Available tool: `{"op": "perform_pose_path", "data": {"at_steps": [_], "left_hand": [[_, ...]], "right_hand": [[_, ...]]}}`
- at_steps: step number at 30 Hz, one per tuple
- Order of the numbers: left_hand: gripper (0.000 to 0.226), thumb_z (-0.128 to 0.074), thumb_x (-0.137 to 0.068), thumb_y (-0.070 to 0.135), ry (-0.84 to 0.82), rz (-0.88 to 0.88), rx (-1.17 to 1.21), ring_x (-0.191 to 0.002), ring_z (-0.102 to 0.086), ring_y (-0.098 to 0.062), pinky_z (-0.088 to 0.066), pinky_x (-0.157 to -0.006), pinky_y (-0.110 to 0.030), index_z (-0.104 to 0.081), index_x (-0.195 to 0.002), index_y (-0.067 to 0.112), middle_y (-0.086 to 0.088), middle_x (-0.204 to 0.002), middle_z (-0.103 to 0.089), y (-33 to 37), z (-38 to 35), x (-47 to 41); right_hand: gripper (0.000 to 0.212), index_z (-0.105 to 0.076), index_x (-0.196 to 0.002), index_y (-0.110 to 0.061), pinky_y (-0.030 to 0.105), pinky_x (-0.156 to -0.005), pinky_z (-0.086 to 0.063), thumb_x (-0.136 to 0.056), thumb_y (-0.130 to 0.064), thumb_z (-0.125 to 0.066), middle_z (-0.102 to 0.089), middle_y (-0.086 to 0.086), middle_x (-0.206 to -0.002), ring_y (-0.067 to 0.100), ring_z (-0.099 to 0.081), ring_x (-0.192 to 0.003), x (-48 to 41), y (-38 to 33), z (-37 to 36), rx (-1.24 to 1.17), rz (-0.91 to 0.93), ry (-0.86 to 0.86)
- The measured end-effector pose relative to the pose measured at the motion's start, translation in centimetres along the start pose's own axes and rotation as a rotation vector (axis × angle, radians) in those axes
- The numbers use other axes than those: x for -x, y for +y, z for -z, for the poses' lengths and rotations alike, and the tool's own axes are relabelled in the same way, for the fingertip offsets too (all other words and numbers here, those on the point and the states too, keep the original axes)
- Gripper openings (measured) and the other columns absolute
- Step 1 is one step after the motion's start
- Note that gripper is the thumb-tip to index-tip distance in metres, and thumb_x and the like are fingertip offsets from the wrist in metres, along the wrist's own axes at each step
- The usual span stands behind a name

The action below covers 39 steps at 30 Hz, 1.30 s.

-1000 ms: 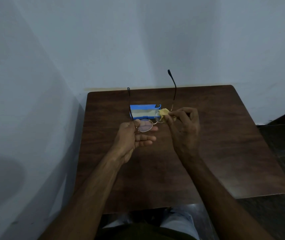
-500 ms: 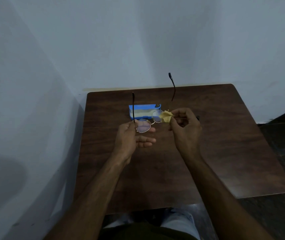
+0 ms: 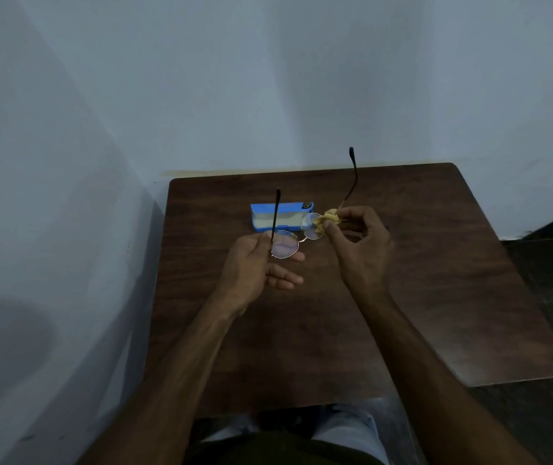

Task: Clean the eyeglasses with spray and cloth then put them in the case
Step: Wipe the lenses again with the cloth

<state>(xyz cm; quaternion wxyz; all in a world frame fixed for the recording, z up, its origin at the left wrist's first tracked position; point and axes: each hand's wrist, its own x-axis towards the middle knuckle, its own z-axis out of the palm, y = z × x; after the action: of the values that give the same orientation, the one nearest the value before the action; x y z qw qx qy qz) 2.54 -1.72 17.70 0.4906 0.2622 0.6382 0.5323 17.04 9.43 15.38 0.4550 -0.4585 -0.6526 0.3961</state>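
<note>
Here, eyeglasses (image 3: pixel 284 244) held up above the dark wooden worktop (image 3: pixel 436 297), between both hands, both temples unfolded and pointing up and away from the person. The left hand (image 3: pixel 255 266): thumb and forefinger pinch the frame at the outer edge of the left lens; the other fingers lie loosely extended beneath. The right hand (image 3: pixel 359 243): fingers curled, thumb and fingertips pinching a crumpled yellow cloth (image 3: pixel 327 221) against the right lens. A blue case (image 3: pixel 282 216) with a pale side lies flat on the worktop just beyond the eyeglasses, toward the back; open or closed, I cannot tell. Dim light, pale walls (image 3: pixel 268 78) meeting in a corner
</note>
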Motion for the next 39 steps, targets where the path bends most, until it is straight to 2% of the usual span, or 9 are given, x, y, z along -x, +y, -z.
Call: {"op": "perform_pose_path", "data": {"at_steps": [5, 8, 13, 17, 21, 25, 30, 35, 39], "left_hand": [[0.044, -0.034, -0.115, 0.022, -0.045, -0.006, -0.05, -0.062, -0.077, -0.03, -0.062, -0.055, -0.031, -0.074, -0.111, 0.003, -0.013, -0.092, -0.081, 0.5, 0.7, -0.5], [0.046, -0.035, -0.114, 0.024, 0.014, -0.021, 0.012, -0.063, -0.077, -0.03, -0.063, -0.056, -0.033, -0.075, -0.106, 0.003, -0.022, -0.092, -0.078, 0.6, 0.8, -1.1], [0.064, -0.026, -0.112, 0.042, 0.061, 0.072, 0.514, -0.08, -0.079, -0.031, -0.065, -0.066, -0.035, -0.075, -0.107, 0.001, -0.026, -0.098, -0.078, -0.2, 0.2, -1.3], [0.053, -0.027, -0.104, 0.024, 0.001, 0.068, 0.794, -0.108, -0.076, -0.03, -0.064, -0.084, -0.037, -0.068, -0.125, -0.002, -0.024, -0.121, -0.075, -1.5, -1.2, -0.5], [0.029, -0.046, -0.104, 0.0, 0.111, -0.044, 0.636, -0.101, -0.078, -0.026, -0.064, -0.08, -0.033, -0.071, -0.117, 0.003, -0.015, -0.111, -0.079, -2.0, -3.8, -0.8], [0.019, -0.069, -0.1, 0.016, 0.264, -0.082, 0.491, -0.091, -0.081, -0.025, -0.065, -0.073, -0.033, -0.076, -0.111, 0.002, -0.013, -0.1, -0.082, -1.7, -4.8, -1.6], [0.02, -0.065, -0.104, 0.018, 0.381, -0.055, 0.381, -0.076, -0.08, -0.02, -0.064, -0.063, -0.028, -0.079, -0.094, 0.007, -0.011, -0.083, -0.081, -2.3, -5.1, -2.6], [0.017, -0.068, -0.102, 0.016, 0.392, -0.068, 0.343, -0.077, -0.081, -0.022, -0.063, -0.062, -0.026, -0.079, -0.094, 0.007, -0.01, -0.081, -0.081, -2.4, -5.6, -2.4], [0.018, -0.071, -0.1, 0.017, 0.413, -0.09, 0.285, -0.076, -0.081, -0.028, -0.065, -0.066, -0.033, -0.079, -0.086, 0.01, -0.015, -0.079, -0.081, -3.1, -5.5, -2.2]], "right_hand": [[0.024, -0.068, -0.1, -0.014, 0.019, -0.073, -0.056, -0.083, -0.016, -0.085, -0.071, -0.008, -0.094, 0.007, -0.068, -0.081, -0.6, -0.7, 0.2, 0.019, 0.011, 0.015], [0.026, -0.069, -0.101, -0.013, 0.02, -0.074, -0.056, -0.082, -0.014, -0.087, -0.072, -0.006, -0.093, 0.009, -0.069, -0.082, -0.8, -1.3, -0.1, -0.033, 0.011, 0.043], [0.027, -0.068, -0.102, -0.013, 0.018, -0.076, -0.054, -0.082, -0.008, -0.086, -0.072, -0.001, -0.094, 0.009, -0.069, -0.085, -1.0, -1.9, -0.8, -0.109, -0.025, 0.053], [0.026, -0.069, -0.102, -0.013, 0.028, -0.082, -0.06, -0.083, -0.008, -0.085, -0.074, 0.002, -0.097, 0.018, -0.072, -0.091, -1.0, -1.8, -1.3, -0.144, -0.049, 0.054], [0.025, -0.069, -0.099, -0.017, 0.026, -0.08, -0.059, -0.083, -0.007, -0.085, -0.075, 0.003, -0.096, 0.017, -0.073, -0.09, -0.8, -1.7, -1.6, -0.159, -0.069, 0.06], [0.026, -0.068, -0.101, -0.011, 0.023, -0.078, -0.058, -0.083, -0.007, -0.085, -0.074, 0.004, -0.096, 0.014, -0.072, -0.088, -0.8, -1.4, -1.7, -0.159, -0.077, 0.05], [0.03, -0.066, -0.107, -0.007, 0.015, -0.076, -0.055, -0.083, -0.003, -0.084, -0.072, -0.001, -0.095, 0.002, -0.069, -0.087, -0.4, -0.9, -1.5, -0.119, -0.08, 0.029], [0.036, -0.063, -0.112, -0.007, 0.018, -0.079, -0.056, -0.083, -0.004, -0.084, -0.073, 0.001, -0.095, 0.009, -0.072, -0.09, -0.1, -0.6, -1.0, -0.132, -0.095, 0.04], [0.042, -0.061, -0.115, -0.008, 0.021, -0.079, -0.058, -0.082, -0.006, -0.087, -0.073, -0.002, -0.091, 0.007, -0.072, -0.086, -1.1, -1.7, -0.1, -0.163, -0.091, 0.096]]}}
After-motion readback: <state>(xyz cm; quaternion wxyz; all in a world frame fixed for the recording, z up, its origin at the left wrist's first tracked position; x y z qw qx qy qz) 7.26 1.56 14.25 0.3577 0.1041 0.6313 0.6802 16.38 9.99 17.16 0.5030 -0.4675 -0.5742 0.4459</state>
